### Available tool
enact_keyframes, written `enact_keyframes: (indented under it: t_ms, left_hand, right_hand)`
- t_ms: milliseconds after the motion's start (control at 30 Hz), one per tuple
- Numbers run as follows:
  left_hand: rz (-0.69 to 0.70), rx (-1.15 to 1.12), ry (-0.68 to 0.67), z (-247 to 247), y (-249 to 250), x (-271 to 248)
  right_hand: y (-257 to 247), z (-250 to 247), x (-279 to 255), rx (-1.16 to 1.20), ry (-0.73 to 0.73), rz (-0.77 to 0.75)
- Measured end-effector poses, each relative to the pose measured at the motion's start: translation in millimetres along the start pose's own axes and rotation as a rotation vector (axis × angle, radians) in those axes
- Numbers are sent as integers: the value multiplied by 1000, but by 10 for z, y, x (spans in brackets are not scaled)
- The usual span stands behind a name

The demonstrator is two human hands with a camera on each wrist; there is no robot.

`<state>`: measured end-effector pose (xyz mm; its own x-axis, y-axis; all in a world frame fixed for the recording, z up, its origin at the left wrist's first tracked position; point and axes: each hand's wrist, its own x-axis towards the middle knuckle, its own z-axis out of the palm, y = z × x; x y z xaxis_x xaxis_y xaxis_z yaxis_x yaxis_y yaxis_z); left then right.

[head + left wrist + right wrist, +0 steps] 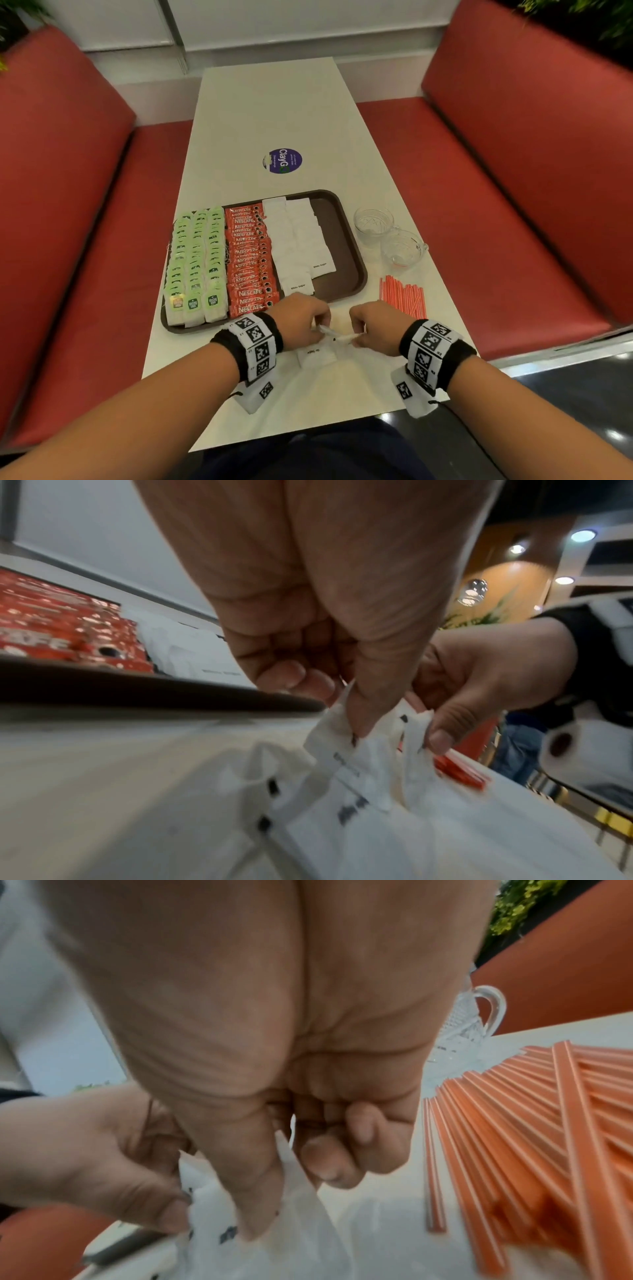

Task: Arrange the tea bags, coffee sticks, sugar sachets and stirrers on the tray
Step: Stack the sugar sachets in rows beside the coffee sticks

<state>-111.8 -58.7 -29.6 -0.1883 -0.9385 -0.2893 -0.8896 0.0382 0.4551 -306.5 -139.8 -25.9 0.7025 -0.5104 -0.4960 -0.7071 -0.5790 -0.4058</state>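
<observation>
A brown tray (346, 240) holds rows of green tea bags (195, 260), red coffee sticks (248, 260) and white sugar sachets (298, 240). Just in front of the tray, both hands pinch white sugar sachets (337, 337) above a small loose pile (317, 356) on the table. My left hand (301, 325) pinches one sachet (346, 731) between thumb and fingers. My right hand (376, 329) pinches another (291, 1180) close beside it. Orange stirrers (404, 296) lie on the table right of the hands, also in the right wrist view (514, 1150).
Two empty glass cups (373, 224) (402, 250) stand right of the tray. A round purple sticker (285, 161) lies on the white table (274, 113) further back. Red bench seats (513, 171) flank the table on both sides.
</observation>
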Motion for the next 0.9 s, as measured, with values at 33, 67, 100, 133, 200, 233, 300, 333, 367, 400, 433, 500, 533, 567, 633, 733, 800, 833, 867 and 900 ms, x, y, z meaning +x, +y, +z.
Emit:
enact_keyframes:
  t_ms: [33, 67, 100, 133, 200, 233, 300, 333, 367, 400, 433, 500, 533, 567, 633, 733, 800, 833, 867, 900]
  left_hand:
    - [-23, -40, 24, -38, -45, 7]
    - [-42, -83, 54, -79, -84, 12]
    - [-62, -115, 85, -112, -130, 22]
    - [-72, -128, 114, -149, -163, 37]
    - [-90, -119, 153, -231, -217, 89]
    - [-104, -120, 166, -277, -234, 124]
    - [-165, -149, 191, -352, -270, 214]
    - [-199, -161, 208, -389, -283, 267]
    - [-225, -161, 224, -410, -301, 330]
    - [-237, -151, 240, -436, -307, 397]
    - [-243, -135, 252, -457, -313, 468]
    - [-252, -106, 264, -492, -310, 613]
    - [-263, -91, 262, -498, -307, 687]
    - [-282, -77, 257, -494, -306, 759]
    - [-337, -49, 230, -462, -299, 874]
    - [-389, 21, 175, -406, -310, 969]
    - [-398, 86, 143, -397, -334, 1002]
    - [-400, 111, 130, -402, -347, 1017]
    - [-401, 132, 115, -409, -358, 1032]
    - [-401, 144, 105, -418, -370, 1047]
  right_hand:
    - [20, -28, 20, 31, 15, 1]
    - [36, -56, 38, 63, 27, -3]
    - [47, -84, 52, 91, 36, -15]
    - [50, -113, 63, 111, 34, -28]
    - [49, -171, 92, 145, 20, -48]
    - [40, -205, 105, 159, 18, -49]
    - [37, -256, 144, 162, 32, -50]
    - [38, -280, 165, 157, 47, -49]
    - [44, -302, 179, 162, 61, -44]
    - [49, -327, 190, 175, 69, -34]
    - [54, -354, 202, 192, 76, -24]
    - [57, -405, 225, 199, 102, -15]
    - [65, -424, 243, 200, 115, -13]
    - [75, -440, 260, 209, 123, -12]
    - [102, -462, 297, 219, 137, -12]
    - [132, -476, 344, 237, 168, -17]
    - [149, -488, 371, 263, 180, -3]
    - [156, -492, 382, 271, 185, 1]
    - [165, -490, 397, 278, 194, 5]
    - [172, -490, 415, 290, 199, 17]
